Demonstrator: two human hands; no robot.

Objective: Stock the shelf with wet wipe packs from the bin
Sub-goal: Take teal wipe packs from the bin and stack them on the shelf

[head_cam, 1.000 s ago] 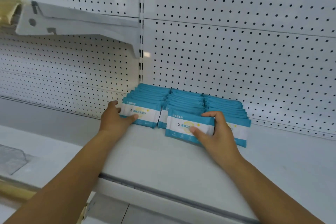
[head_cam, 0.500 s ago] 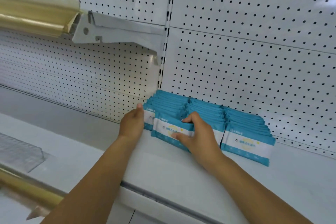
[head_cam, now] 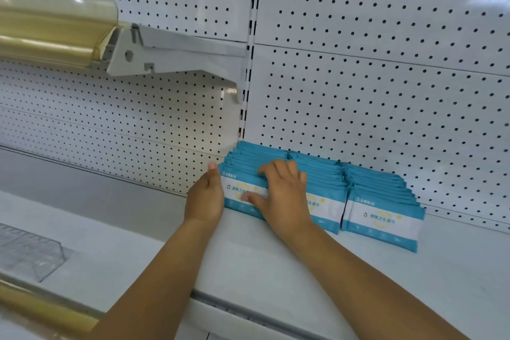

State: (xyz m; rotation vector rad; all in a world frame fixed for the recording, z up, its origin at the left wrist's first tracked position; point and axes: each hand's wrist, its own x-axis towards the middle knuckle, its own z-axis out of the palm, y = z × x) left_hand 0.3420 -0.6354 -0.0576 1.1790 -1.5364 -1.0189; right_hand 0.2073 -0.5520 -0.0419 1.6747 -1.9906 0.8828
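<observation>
Blue-and-white wet wipe packs stand in three rows on the white shelf (head_cam: pixel 276 265), against the pegboard back. My right hand (head_cam: pixel 284 196) grips the front pack (head_cam: pixel 238 190) of the left row, with its fingers curled over the top edge and its thumb on the printed face. My left hand (head_cam: pixel 205 197) presses flat against the left end of that same row. The middle row (head_cam: pixel 327 188) is partly hidden behind my right hand. Untouched, the right row (head_cam: pixel 383 219) stands beside it. No bin is in view.
A white shelf bracket (head_cam: pixel 171 55) with a yellow price rail (head_cam: pixel 52 27) juts out at upper left. A clear plastic divider (head_cam: pixel 30 251) lies on the neighbouring shelf at the left. The shelf's front edge (head_cam: pixel 248 315) runs below my forearms.
My right hand has carried the pack from the front of the middle row leftward to the front of the left row. My left hand has stayed at that row's left end.
</observation>
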